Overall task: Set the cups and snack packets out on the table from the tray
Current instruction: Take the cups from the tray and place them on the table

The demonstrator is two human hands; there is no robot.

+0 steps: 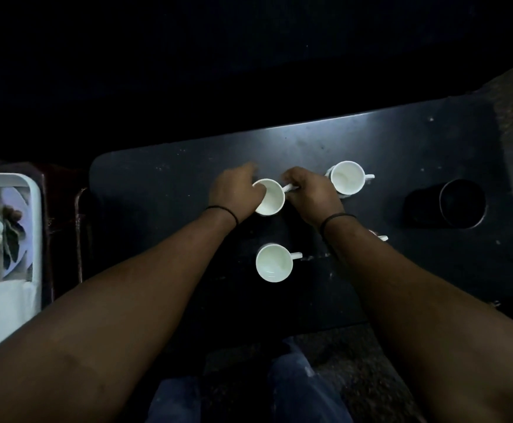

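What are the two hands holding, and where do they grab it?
One white cup. The left hand grips its rim and side, thumb at the rim. The right hand pinches its handle.

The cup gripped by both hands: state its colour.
White, plain, seen in the head view: the cup.

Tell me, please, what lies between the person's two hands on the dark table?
In the head view, a white cup sits between them: the left hand holds its rim, and the right hand pinches its handle.
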